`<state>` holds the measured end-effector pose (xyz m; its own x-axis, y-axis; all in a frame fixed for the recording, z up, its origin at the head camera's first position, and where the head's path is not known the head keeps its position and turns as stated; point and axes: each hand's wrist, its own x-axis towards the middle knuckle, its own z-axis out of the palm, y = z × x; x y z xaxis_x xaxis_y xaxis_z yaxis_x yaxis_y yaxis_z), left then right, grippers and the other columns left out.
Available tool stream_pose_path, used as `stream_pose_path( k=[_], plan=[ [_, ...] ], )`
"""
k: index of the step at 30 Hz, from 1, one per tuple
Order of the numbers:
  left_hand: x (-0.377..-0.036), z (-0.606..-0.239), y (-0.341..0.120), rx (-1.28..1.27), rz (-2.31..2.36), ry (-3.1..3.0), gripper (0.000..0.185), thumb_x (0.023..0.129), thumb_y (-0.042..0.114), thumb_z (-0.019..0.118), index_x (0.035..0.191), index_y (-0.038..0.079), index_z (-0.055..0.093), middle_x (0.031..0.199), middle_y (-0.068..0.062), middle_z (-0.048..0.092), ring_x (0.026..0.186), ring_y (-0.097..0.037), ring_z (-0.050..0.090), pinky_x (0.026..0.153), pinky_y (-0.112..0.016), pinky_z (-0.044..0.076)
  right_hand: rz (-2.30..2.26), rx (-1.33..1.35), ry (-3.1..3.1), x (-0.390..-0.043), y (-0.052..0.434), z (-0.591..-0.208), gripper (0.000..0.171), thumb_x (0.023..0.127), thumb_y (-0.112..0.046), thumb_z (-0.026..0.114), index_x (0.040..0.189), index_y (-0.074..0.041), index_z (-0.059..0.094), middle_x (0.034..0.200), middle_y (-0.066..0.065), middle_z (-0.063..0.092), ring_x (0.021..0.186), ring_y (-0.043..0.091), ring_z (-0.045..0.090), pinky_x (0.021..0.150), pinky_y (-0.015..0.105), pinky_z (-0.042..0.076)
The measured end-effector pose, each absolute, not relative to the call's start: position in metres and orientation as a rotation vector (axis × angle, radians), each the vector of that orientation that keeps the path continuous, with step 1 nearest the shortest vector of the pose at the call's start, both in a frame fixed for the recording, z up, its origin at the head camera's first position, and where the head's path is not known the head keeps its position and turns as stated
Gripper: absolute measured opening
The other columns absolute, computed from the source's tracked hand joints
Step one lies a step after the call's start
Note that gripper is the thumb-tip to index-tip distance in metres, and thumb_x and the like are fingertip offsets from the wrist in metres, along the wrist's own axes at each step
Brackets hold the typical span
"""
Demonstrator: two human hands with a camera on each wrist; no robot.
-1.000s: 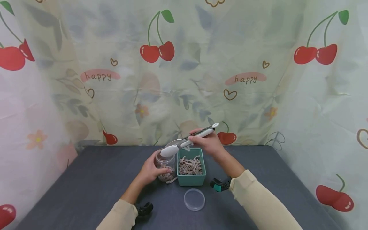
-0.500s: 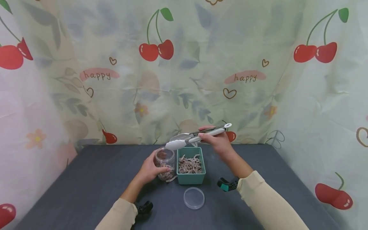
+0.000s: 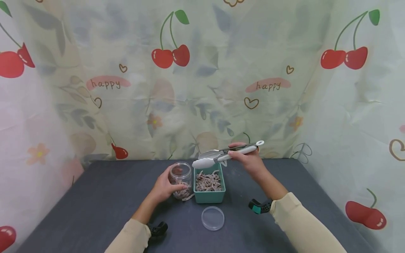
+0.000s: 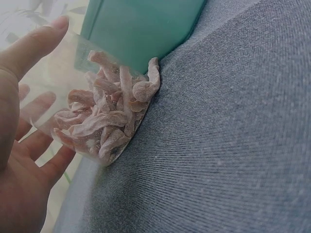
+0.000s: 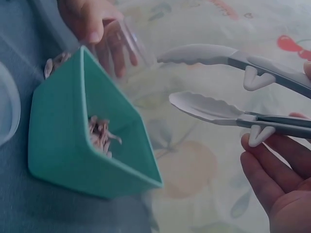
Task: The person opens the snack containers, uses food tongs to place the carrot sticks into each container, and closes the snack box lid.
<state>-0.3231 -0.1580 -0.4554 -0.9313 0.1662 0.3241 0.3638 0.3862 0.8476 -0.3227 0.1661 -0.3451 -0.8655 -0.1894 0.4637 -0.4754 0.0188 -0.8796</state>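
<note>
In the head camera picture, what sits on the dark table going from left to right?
Left hand → clear jar → teal box → right hand. The round lid overlaps the box's span, so it is left out.

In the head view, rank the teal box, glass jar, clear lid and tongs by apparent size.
1. Tongs, longest, but raised nearer the camera, so unsure.
2. Teal box.
3. Glass jar and clear lid look alike; the left hand hides part of the jar.

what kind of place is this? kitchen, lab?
Likely a staged recording booth, not a kitchen: a cherry-print cloth hangs as backdrop round a bare grey table, with only a jar, bin and tongs.
</note>
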Motion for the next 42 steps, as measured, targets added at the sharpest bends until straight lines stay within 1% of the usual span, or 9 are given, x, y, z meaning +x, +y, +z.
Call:
stream_pose_path(
  k=[4, 10, 16, 21, 28, 31, 34, 37, 42],
  plan=[
    [-0.323, -0.456, -0.158, -0.475, -1.572, -2.457, 0.082, 0.069, 0.017, 0.09, 0.139, 0.013, 0.047, 0.126, -0.01, 0.061, 0.105, -0.022, 0.06, 0.087, -0.043, 0.047, 1.915, 0.712, -2.107, -0.323, 0.173, -0.348, 0.031, 0.085, 0.0, 0.072, 0.113, 0.012, 0.063, 0.102, 0.025, 0.064, 0.076, 0.012, 0.064, 0.072, 0.029, 0.052],
    [-0.323, -0.455, -0.158, -0.471, -1.57, -2.463, 0.082, 0.07, 0.015, 0.089, 0.139, 0.012, 0.046, 0.125, -0.01, 0.061, 0.105, -0.022, 0.06, 0.087, -0.043, 0.048, 1.833, 0.792, -2.213, -0.327, 0.183, -0.353, 0.031, 0.084, 0.002, 0.072, 0.113, 0.01, 0.064, 0.106, 0.031, 0.057, 0.074, 0.013, 0.058, 0.07, 0.029, 0.049],
    [-0.322, -0.456, -0.157, -0.467, -1.557, -2.471, 0.082, 0.07, 0.019, 0.089, 0.139, 0.012, 0.046, 0.126, -0.009, 0.061, 0.105, -0.022, 0.06, 0.087, -0.044, 0.047, 1.808, 0.771, -2.384, -0.329, 0.187, -0.357, 0.04, 0.084, -0.006, 0.075, 0.12, 0.004, 0.062, 0.11, 0.027, 0.059, 0.081, 0.015, 0.061, 0.076, 0.031, 0.049],
    [-0.322, -0.454, -0.158, -0.467, -1.58, -2.466, 0.082, 0.07, 0.019, 0.089, 0.139, 0.014, 0.046, 0.126, -0.009, 0.061, 0.106, -0.023, 0.059, 0.088, -0.046, 0.047, 1.753, 0.74, -2.489, -0.331, 0.187, -0.361, 0.043, 0.084, -0.012, 0.076, 0.123, 0.0, 0.062, 0.111, 0.024, 0.061, 0.086, 0.021, 0.062, 0.079, 0.035, 0.049],
    [-0.322, -0.455, -0.157, -0.467, -1.576, -2.463, 0.082, 0.07, 0.02, 0.089, 0.14, 0.013, 0.046, 0.126, -0.007, 0.061, 0.107, -0.023, 0.059, 0.089, -0.047, 0.047, 1.738, 0.774, -2.565, -0.333, 0.187, -0.364, 0.045, 0.084, -0.014, 0.077, 0.124, -0.002, 0.062, 0.112, 0.025, 0.06, 0.084, 0.023, 0.06, 0.076, 0.036, 0.048],
    [-0.321, -0.455, -0.157, -0.462, -1.575, -2.466, 0.083, 0.07, 0.02, 0.089, 0.141, 0.013, 0.046, 0.127, -0.007, 0.061, 0.108, -0.024, 0.059, 0.089, -0.047, 0.046, 1.747, 0.808, -2.611, -0.332, 0.186, -0.364, 0.046, 0.083, -0.014, 0.077, 0.125, -0.003, 0.061, 0.112, 0.022, 0.06, 0.086, 0.025, 0.059, 0.077, 0.039, 0.047],
    [-0.321, -0.454, -0.157, -0.461, -1.575, -2.468, 0.083, 0.07, 0.02, 0.089, 0.141, 0.012, 0.046, 0.127, -0.007, 0.061, 0.108, -0.024, 0.059, 0.089, -0.047, 0.047, 1.72, 0.852, -2.651, -0.33, 0.185, -0.363, 0.048, 0.083, -0.014, 0.077, 0.127, -0.003, 0.06, 0.105, 0.018, 0.062, 0.086, 0.025, 0.057, 0.076, 0.04, 0.047],
    [-0.321, -0.454, -0.157, -0.461, -1.579, -2.461, 0.082, 0.07, 0.019, 0.089, 0.14, 0.012, 0.046, 0.126, -0.007, 0.061, 0.108, -0.024, 0.059, 0.089, -0.047, 0.047, 1.677, 0.895, -2.655, -0.33, 0.184, -0.365, 0.048, 0.082, -0.013, 0.078, 0.126, -0.002, 0.06, 0.095, 0.018, 0.06, 0.078, 0.024, 0.052, 0.072, 0.038, 0.046],
    [-0.321, -0.455, -0.157, -0.467, -1.581, -2.455, 0.081, 0.07, 0.018, 0.089, 0.139, 0.011, 0.047, 0.125, -0.008, 0.061, 0.107, -0.024, 0.06, 0.089, -0.046, 0.047, 1.64, 0.912, -2.64, -0.331, 0.184, -0.372, 0.047, 0.082, -0.011, 0.078, 0.124, 0.001, 0.06, 0.106, 0.021, 0.058, 0.077, 0.023, 0.05, 0.069, 0.036, 0.045]
  ],
)
